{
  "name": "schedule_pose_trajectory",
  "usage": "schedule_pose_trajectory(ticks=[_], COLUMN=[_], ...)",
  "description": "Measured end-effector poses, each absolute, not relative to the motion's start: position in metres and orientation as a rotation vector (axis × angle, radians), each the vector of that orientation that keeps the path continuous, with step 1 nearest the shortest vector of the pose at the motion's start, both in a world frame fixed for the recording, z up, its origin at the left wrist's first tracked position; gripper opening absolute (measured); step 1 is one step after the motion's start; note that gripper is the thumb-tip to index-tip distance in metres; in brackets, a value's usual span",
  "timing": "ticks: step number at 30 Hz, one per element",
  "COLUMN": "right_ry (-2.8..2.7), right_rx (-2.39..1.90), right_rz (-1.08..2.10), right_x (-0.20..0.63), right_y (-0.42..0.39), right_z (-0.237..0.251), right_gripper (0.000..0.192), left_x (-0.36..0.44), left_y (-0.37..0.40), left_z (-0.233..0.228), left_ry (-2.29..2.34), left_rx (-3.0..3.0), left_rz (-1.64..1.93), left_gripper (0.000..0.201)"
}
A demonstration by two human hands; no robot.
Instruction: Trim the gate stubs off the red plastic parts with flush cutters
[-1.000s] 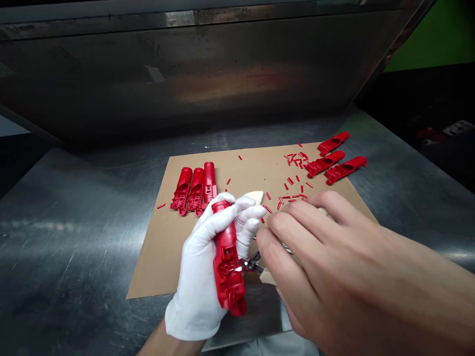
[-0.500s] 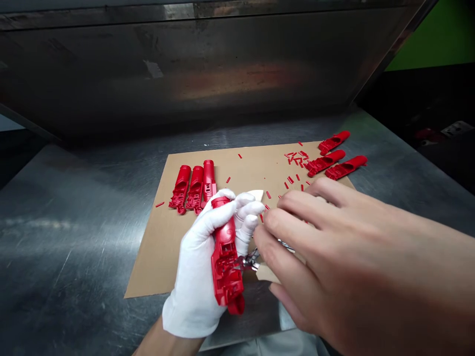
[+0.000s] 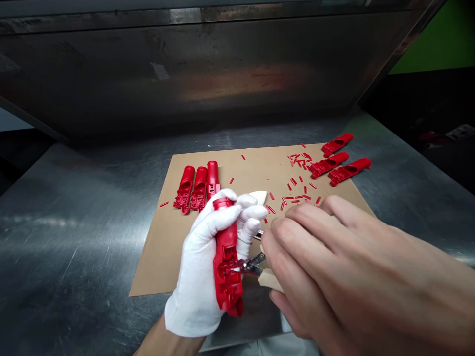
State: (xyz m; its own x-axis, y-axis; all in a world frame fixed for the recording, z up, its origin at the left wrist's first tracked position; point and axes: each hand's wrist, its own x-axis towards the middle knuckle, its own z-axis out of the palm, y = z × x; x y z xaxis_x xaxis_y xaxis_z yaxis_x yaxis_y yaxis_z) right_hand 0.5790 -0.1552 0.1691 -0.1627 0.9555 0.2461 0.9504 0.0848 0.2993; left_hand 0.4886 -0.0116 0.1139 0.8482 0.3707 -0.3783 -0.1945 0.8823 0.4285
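Note:
My left hand (image 3: 200, 262), in a white glove, is wrapped round a red moulded plastic part (image 3: 228, 269). The part's round end points away from me and its open, ribbed side faces up. My bare right hand (image 3: 315, 262) is closed on a pair of nippers (image 3: 269, 279) with cream handles. The nippers' metal tips reach into the ribbed hollow of the part; whether they grip anything there I cannot tell. A pale pointed blade-like piece (image 3: 260, 197) shows just beyond the gloved fingertips, its other end hidden.
Under the work lies a brown cardboard sheet (image 3: 159, 262) on a metal table (image 3: 92, 222). Three similar red parts (image 3: 198, 190) lie at its left, and three more (image 3: 350, 171) at the far right. Small red offcuts (image 3: 295, 198) are scattered between. A metal panel (image 3: 222, 84) rises behind.
The nippers' tips stay at the ribbed hollow, and their jaws and pivot show more clearly now. The red part has turned slightly in my left hand. The whole view has shifted a little.

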Motion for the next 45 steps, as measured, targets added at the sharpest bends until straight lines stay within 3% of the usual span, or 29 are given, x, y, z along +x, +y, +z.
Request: schedule_pose_trajectory(ticks=[8, 17, 29, 45], right_ry=[2.34, 2.346, 2.421, 2.316], right_rx=[2.206, 2.318, 2.087, 2.486], right_rz=[0.514, 0.567, 0.777, 0.504], right_x=[0.584, 0.58, 0.577, 0.575], right_y=[-0.155, -0.157, -0.164, -0.157], right_z=[0.167, 0.158, 0.158, 0.14], right_gripper=[0.016, 0.021, 0.016, 0.021], left_x=[0.486, 0.483, 0.48, 0.483], left_y=[-0.015, -0.015, -0.011, -0.011], left_z=[0.116, 0.116, 0.113, 0.108], left_ry=[0.364, 0.343, 0.297, 0.304], left_rx=[0.502, 0.574, 0.509, 0.667], left_rz=[0.346, 0.378, 0.289, 0.327], left_gripper=[0.017, 0.016, 0.016, 0.016])
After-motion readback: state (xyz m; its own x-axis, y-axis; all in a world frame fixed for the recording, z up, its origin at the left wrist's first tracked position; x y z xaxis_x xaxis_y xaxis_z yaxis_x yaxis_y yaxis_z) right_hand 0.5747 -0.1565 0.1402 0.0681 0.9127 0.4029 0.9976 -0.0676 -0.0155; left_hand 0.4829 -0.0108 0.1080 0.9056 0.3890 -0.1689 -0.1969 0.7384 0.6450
